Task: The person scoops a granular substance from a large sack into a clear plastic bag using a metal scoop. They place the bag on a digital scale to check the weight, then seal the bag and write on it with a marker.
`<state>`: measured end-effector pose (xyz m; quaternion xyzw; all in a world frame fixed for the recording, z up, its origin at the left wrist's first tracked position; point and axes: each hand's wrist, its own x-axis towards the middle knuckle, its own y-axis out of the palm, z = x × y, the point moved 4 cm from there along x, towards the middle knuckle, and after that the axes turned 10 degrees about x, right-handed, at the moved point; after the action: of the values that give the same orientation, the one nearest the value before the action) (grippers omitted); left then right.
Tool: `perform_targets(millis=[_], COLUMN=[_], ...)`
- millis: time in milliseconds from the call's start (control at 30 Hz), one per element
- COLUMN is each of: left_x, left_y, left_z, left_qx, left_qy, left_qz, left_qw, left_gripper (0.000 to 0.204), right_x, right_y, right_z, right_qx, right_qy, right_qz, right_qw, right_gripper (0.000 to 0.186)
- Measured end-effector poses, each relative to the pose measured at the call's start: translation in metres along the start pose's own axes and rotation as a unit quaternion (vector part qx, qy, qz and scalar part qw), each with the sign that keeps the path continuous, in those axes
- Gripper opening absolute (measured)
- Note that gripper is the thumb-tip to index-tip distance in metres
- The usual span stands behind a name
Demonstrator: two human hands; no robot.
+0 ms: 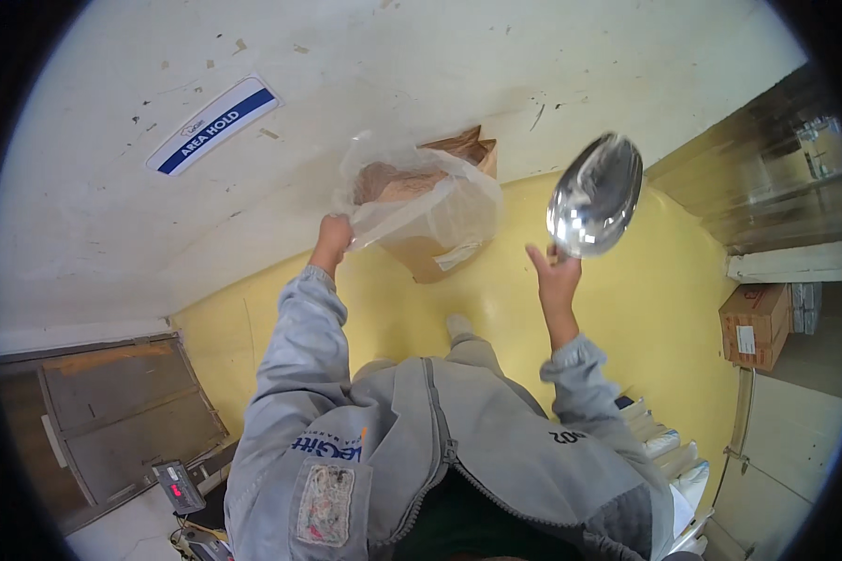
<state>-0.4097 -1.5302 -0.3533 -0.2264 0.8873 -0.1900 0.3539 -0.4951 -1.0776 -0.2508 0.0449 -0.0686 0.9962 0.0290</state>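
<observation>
Between the hands: a brown paper sack (440,234) stands on the yellow floor (646,309), lined with a clear plastic bag (412,192) whose mouth gapes upward.
Left hand: the left hand (333,234) is closed on the near-left edge of the plastic liner, pinching the film and pulling it outward from the sack.
Right hand: the right hand (557,276) grips the short handle of a shiny metal scoop (597,194), fingers wrapped below the bowl; one finger sticks out to the left.
Scoop: raised above the right hand, its hollow bowl turned toward the camera, held to the right of the sack and apart from it. Whether anything lies in the bowl cannot be told through the glare.
Sack contents: brownish powder shows through the liner near the top of the sack.
Sleeves: both forearms wear a grey zip jacket (440,449) that fills the lower middle of the view.
Beyond the sack: a white wall (393,65) with a blue and white label (213,124), up and left of the left hand.
Left of the left arm: a grey platform scale (126,411) on the floor, with its small display unit (178,486) nearer the body.
Right of the right hand: a cardboard box (756,323) well away, and metal shelving (776,159) above it.
Below the right elbow: a row of pale filled bags (669,449).
</observation>
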Motion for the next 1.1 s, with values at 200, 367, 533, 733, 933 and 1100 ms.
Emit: perform_targets(millis=[200, 367, 533, 733, 933, 1100], left_x=[-0.062, -0.108, -0.098, -0.142, -0.176, -0.203], left_y=[0.032, 0.020, -0.056, -0.162, -0.210, -0.239], left_z=[-0.018, 0.002, 0.055, 0.121, 0.145, 0.173], left_qx=[-0.055, -0.200, -0.317, -0.429, -0.423, -0.431], left_qy=[0.103, 0.075, -0.021, -0.030, -0.033, -0.080], left_qz=[-0.057, 0.093, 0.058, 0.047, 0.056, 0.010], left_qw=[0.992, 0.972, 0.946, 0.901, 0.904, 0.899], left_gripper=[0.052, 0.036, 0.031, 0.030, 0.032, 0.034], right_x=[0.074, 0.043, -0.034, -0.093, -0.141, -0.173], right_y=[0.099, 0.127, 0.159, 0.207, 0.227, 0.226], right_z=[-0.029, -0.117, -0.043, 0.065, 0.092, 0.078], right_qx=[-0.180, -0.273, -0.048, 0.082, 0.091, 0.117], right_qy=[-0.075, 0.045, 0.162, 0.188, 0.247, 0.320], right_qz=[0.015, 0.043, 0.022, 0.073, 0.101, 0.106], right_qw=[0.981, 0.960, 0.985, 0.976, 0.959, 0.934], right_gripper=[0.057, 0.034, 0.011, 0.017, 0.019, 0.019])
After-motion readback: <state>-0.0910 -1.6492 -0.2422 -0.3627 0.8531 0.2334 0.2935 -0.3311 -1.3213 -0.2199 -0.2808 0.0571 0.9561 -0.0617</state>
